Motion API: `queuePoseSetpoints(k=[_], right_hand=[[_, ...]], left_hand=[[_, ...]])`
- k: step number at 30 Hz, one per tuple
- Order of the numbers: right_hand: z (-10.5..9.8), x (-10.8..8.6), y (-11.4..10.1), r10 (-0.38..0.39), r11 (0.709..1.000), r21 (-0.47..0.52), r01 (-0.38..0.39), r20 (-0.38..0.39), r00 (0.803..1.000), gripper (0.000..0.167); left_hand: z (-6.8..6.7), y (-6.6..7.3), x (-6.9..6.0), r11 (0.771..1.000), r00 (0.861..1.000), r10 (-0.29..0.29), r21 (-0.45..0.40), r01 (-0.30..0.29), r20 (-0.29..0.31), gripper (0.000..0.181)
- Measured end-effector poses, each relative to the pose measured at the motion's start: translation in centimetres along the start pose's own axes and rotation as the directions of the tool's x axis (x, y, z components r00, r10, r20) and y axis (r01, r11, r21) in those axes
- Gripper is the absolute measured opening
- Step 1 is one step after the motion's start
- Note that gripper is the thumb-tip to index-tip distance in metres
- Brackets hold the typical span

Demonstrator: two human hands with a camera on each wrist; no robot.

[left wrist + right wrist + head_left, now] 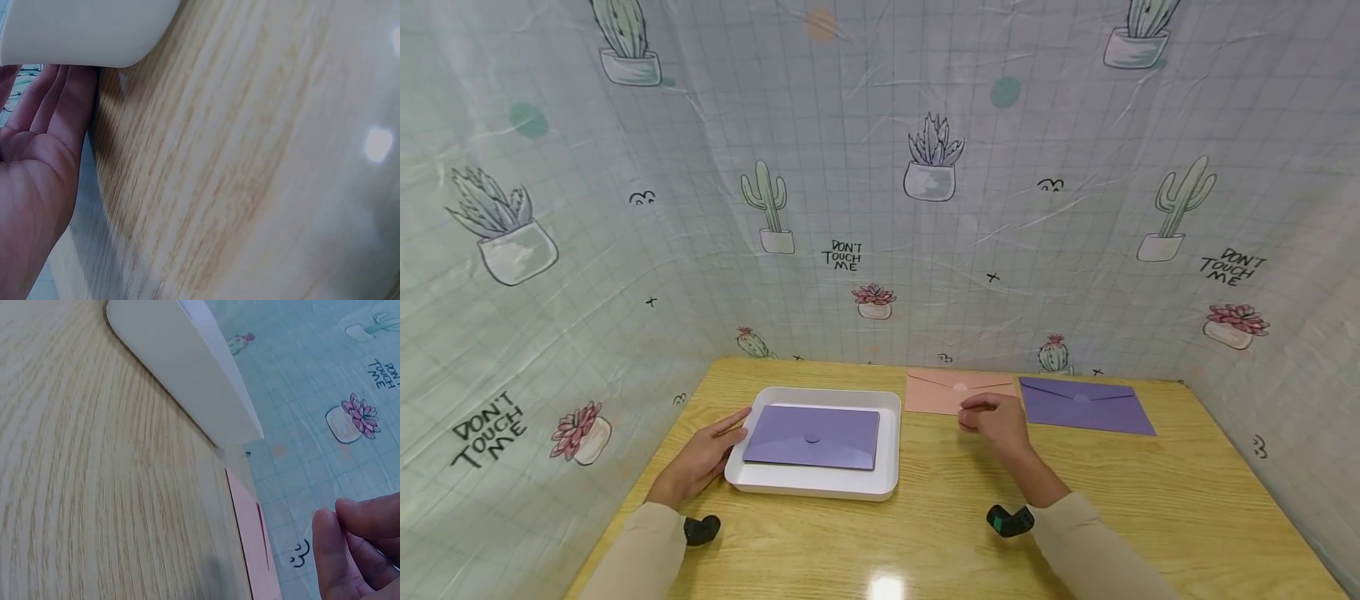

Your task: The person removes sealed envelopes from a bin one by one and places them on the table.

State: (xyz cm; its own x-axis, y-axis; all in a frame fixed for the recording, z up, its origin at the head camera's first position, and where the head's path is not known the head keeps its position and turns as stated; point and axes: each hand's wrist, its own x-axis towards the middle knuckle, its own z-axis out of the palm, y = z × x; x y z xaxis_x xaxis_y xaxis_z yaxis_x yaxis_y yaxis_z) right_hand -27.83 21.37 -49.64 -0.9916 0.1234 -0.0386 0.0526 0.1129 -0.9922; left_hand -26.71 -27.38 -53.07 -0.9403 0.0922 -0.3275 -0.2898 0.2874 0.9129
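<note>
A white rectangular tray point(820, 493) sits left of centre on the wooden table. Inside lies a purple envelope point(811, 446) with a round closure. At the tray's left wall my left hand point(698, 460) touches the outside, its fingers point(72, 103) fairly straight beneath the rim in the left wrist view. To the right of the tray my right hand point(997, 423) is over the near edge of a pink envelope point(936, 392). Thumb and forefinger tips point(328, 528) come close together, with nothing visible between them. Another purple envelope point(1086, 408) lies to the right.
The wooden table point(940, 533) meets a curtain point(880, 225) printed with cacti, which stands close behind the envelopes and along both sides. Each forearm wears a beige sleeve, with a black device point(1011, 521) at the wrist.
</note>
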Motion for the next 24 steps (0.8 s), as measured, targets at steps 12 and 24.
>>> queuePoseSetpoints(k=[12,24], right_hand=[[1.6,-1.0,-0.4,-0.023,0.999,-0.026,0.024,0.028,0.999,0.021],[3.0,-2.2,-0.2,-0.034,0.999,-0.019,0.035,0.03,0.999,0.018]], left_hand=[[-0.1,0.3,-0.3,1.0,1.0,0.011,-0.009,-0.011,0.004,0.059],[0.2,0.0,-0.3,1.0,1.0,0.022,-0.017,-0.022,0.003,0.058]])
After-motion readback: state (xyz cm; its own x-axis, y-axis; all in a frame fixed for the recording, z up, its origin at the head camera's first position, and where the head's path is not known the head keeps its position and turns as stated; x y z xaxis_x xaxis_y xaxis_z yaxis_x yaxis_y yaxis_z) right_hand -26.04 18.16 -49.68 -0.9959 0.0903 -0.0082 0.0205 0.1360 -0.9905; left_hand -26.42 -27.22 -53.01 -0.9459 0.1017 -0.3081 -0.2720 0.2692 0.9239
